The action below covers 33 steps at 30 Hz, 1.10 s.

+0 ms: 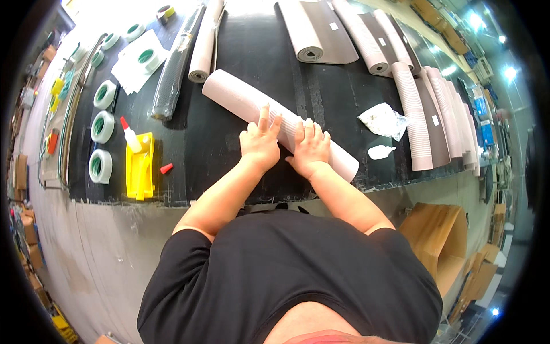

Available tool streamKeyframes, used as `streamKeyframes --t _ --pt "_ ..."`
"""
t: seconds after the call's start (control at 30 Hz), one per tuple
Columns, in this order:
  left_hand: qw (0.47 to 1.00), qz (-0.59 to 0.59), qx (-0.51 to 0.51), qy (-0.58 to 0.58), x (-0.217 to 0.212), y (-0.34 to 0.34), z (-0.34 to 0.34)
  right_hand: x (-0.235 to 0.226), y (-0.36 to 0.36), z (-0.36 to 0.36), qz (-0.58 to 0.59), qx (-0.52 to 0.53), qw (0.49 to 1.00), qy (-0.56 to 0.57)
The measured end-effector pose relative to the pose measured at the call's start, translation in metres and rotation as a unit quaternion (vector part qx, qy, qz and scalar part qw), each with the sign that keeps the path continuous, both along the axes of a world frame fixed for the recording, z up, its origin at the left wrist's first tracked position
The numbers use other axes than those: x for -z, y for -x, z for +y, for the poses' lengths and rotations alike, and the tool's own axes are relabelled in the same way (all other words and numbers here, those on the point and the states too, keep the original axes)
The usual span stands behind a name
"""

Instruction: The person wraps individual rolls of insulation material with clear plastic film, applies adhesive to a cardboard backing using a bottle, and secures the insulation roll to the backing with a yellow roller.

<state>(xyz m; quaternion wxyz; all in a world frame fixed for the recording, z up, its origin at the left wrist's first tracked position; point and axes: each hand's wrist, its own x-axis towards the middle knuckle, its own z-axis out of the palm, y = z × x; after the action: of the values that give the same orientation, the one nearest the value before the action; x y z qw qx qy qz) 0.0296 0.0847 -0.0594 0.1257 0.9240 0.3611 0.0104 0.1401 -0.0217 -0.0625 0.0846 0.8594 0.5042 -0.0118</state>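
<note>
A pale pink ribbed roll [289, 128] lies diagonally at the frame's centre on the black surface [220, 155]; the left hand [260, 146] and right hand [312, 148] rest on it, each grip unclenched, fingers spread; a yellow tray [137, 186] and red-tipped squeeze bottle [132, 140] sit centre left

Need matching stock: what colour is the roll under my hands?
The roll is pale pink; see head view.

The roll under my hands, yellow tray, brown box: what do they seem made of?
Roll: perhaps foam or vinyl, matte and pale, curving smoothly; exact material unclear. Yellow tray: likely plastic, slightly glossy, with even color and raised walls. Brown box: probably cardboard, dull, with flat folded panels.
</note>
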Motion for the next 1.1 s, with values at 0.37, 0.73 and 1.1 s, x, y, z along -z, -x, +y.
streamKeyframes --t 0.37,0.73,1.1 --pt "0.994 0.061 0.067 -0.057 0.009 -0.03 0.023 -0.036 -0.051 0.031 0.036 0.04 0.998 0.028" --pt "0.987 -0.078 0.068 0.123 0.008 0.055 0.036 -0.015 -0.076 -0.013 0.316 0.058 0.941 -0.108" --pt "0.963 -0.037 0.081 0.256 0.005 0.054 0.061 -0.05 -0.006 -0.031 0.252 0.15 0.956 -0.026"
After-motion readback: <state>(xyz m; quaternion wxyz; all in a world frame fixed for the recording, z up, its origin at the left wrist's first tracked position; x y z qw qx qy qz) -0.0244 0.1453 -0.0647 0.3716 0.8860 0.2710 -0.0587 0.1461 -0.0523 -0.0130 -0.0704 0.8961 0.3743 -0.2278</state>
